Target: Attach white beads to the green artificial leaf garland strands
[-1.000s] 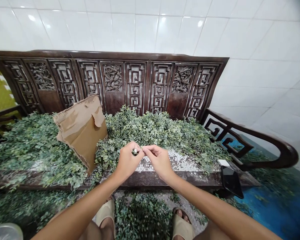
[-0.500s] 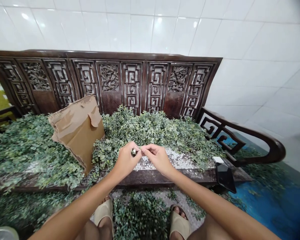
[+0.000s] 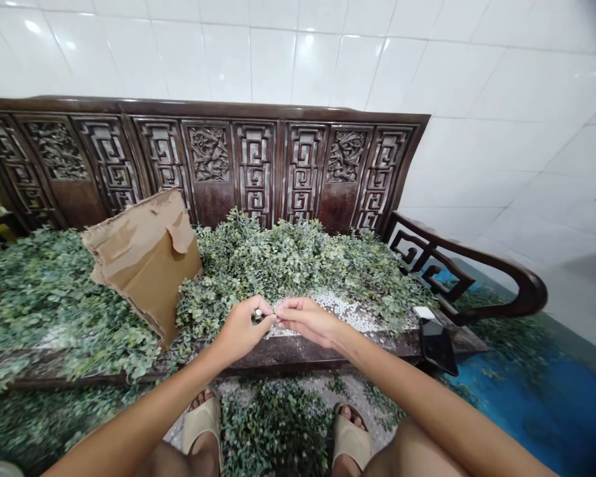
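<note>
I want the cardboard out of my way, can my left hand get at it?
Probably yes: the cardboard stands close by the left hand, with only leafy sprigs between, though that hand looks busy pinching something small.

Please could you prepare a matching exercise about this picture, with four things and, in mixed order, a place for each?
1. cardboard piece
2. black flat device
3. sandals
4. left hand

A. on the feet
B. meeting the right hand
C. standing among green leaves
D. at the right end of the bench

Pairs: 1-C; 2-D; 3-A; 4-B
</note>
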`<state>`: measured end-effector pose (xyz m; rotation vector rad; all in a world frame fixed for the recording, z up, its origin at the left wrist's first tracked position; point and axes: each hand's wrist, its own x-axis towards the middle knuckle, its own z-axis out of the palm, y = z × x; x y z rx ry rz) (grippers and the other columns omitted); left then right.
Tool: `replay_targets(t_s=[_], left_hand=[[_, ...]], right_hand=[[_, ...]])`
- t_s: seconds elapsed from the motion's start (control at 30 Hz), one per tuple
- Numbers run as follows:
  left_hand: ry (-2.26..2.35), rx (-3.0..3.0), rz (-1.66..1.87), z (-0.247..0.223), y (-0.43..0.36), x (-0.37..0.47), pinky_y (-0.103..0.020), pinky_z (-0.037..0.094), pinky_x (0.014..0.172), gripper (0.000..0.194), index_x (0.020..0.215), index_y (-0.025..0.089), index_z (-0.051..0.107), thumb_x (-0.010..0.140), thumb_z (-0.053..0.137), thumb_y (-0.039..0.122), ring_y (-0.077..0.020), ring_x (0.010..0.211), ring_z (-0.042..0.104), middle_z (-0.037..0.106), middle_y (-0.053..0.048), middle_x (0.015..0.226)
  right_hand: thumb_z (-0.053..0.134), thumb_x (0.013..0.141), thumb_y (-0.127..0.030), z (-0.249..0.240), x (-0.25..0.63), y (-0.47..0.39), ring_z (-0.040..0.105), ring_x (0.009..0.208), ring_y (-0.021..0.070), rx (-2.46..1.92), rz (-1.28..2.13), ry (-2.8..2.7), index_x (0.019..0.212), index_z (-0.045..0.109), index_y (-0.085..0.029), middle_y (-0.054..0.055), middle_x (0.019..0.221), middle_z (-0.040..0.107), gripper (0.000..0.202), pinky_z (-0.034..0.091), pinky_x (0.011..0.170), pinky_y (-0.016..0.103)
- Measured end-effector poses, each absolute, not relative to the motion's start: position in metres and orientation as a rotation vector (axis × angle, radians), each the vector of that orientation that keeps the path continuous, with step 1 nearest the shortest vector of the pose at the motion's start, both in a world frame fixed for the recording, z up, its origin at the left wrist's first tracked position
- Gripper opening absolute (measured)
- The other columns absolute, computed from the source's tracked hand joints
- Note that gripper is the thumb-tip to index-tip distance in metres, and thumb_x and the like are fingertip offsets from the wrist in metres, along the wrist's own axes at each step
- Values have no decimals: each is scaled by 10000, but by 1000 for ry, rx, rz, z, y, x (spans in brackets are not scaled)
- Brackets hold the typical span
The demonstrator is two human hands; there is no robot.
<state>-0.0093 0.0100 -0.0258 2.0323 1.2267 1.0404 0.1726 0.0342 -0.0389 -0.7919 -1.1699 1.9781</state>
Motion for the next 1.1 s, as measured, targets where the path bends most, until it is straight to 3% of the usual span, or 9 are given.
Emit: replay_targets(t_s=[0.7,0.8,0.97,1.1], left_hand=[[1113,2206,733,-31,5,-10,-251,449,679,46,754,205,640,761,614,167,-178,729,643,699,0,758],[1028,2252,644,-29,6,-13,-230,439,638,16,753,209,655,753,663,223,-161,686,629,692,15,740],[1033,2310,650,-22,6,-18,-256,440,713,122,780,213,670,834,577,270,-176,752,613,686,-17,792],[1094,2335,660,-20,8,-23,-256,431,696,141,730,219,659,828,566,260,-180,713,596,659,-16,740]], right_hand=[[793,618,-352,-57,182,34,628,606,111,-953,1957,-1467,661,686,-139,-11,637,679,242,510,706,269],[741,648,-339,-66,183,34,620,562,108,-1024,1934,-1592,636,673,-149,-32,588,659,202,521,677,267],[715,645,-307,-80,183,30,628,540,131,-1118,1871,-1970,663,709,-155,-28,575,670,153,522,614,260],[776,590,-312,-91,180,33,591,512,127,-1199,1613,-2332,656,735,-171,-25,558,679,160,461,543,218]])
